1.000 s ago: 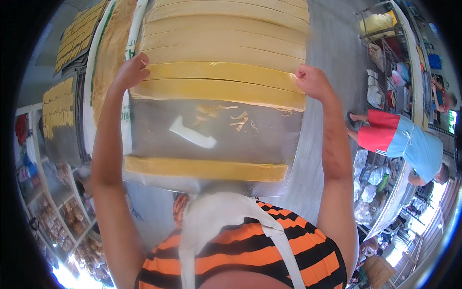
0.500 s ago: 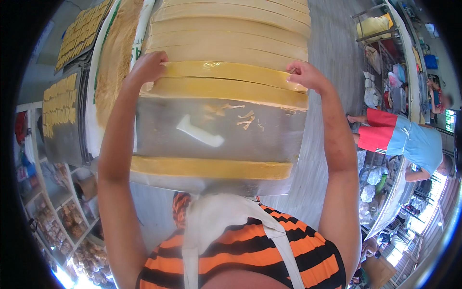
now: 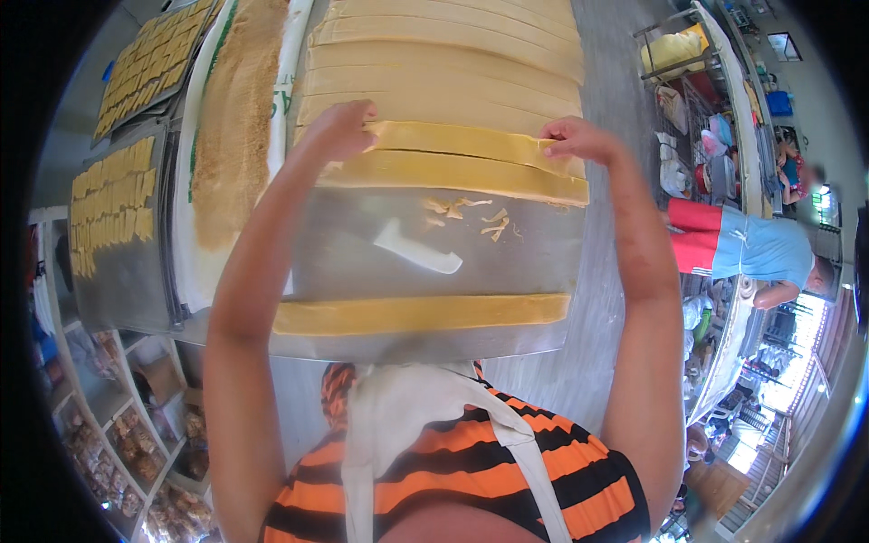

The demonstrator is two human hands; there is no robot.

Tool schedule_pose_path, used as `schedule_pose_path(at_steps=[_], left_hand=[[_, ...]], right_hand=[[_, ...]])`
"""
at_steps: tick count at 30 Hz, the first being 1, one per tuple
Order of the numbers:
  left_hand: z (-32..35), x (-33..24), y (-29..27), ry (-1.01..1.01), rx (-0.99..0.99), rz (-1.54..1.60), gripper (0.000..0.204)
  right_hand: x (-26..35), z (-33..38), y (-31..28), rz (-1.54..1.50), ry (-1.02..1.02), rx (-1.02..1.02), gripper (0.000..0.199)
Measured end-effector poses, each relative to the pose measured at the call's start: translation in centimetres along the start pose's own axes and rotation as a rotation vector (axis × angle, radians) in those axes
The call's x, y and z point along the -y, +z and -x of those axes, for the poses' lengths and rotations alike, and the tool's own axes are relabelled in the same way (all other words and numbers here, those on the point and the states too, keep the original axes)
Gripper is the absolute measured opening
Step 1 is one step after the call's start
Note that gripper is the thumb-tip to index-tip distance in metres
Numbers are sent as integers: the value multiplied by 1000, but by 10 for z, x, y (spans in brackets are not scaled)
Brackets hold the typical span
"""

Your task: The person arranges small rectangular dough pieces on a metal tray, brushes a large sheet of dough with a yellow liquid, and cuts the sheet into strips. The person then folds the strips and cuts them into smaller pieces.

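A long flat strip of yellow dough (image 3: pixel 457 140) lies crosswise on the metal table (image 3: pixel 344 271). My left hand (image 3: pixel 342 131) is closed on its left end, the fingertips partly hidden. At the right end, my right hand (image 3: pixel 579 140) pinches the strip between thumb and fingers. Just nearer lies a second dough strip (image 3: pixel 453 172), and a third strip (image 3: pixel 421 314) runs along the near edge. Beyond my hands spreads a paler dough sheet (image 3: pixel 444 54) cut into several bands. Between the near strips are a white curved flat tool (image 3: pixel 418 249) and dough scraps (image 3: pixel 466 210).
To the left is a long bed of brown crumbs (image 3: pixel 231 136) on white cloth. Further left, trays (image 3: pixel 118 271) hold rows of small yellow pieces. Shelves with bagged goods (image 3: pixel 136 443) stand lower left. At right, a person in a blue top (image 3: pixel 769 249) stands by cluttered racks.
My left hand has shifted inward to the right along the strip, while my right hand keeps to its end. The whole view has swung slightly, moving the table rightward.
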State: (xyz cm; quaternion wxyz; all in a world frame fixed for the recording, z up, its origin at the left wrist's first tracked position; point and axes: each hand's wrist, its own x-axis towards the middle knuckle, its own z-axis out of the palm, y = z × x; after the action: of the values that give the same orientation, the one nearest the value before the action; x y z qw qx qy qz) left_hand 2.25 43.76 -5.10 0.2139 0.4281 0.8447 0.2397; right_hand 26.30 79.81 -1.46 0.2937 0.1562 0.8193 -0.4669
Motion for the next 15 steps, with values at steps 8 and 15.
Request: schedule_pose_path(at_steps=[8, 15], left_hand=[[39, -3, -60, 73, 350, 693, 36], [157, 52, -147, -120, -10, 823, 33]], right_hand=[[184, 17, -22, -74, -235, 123, 27], [307, -113, -6, 253, -445, 185, 23]])
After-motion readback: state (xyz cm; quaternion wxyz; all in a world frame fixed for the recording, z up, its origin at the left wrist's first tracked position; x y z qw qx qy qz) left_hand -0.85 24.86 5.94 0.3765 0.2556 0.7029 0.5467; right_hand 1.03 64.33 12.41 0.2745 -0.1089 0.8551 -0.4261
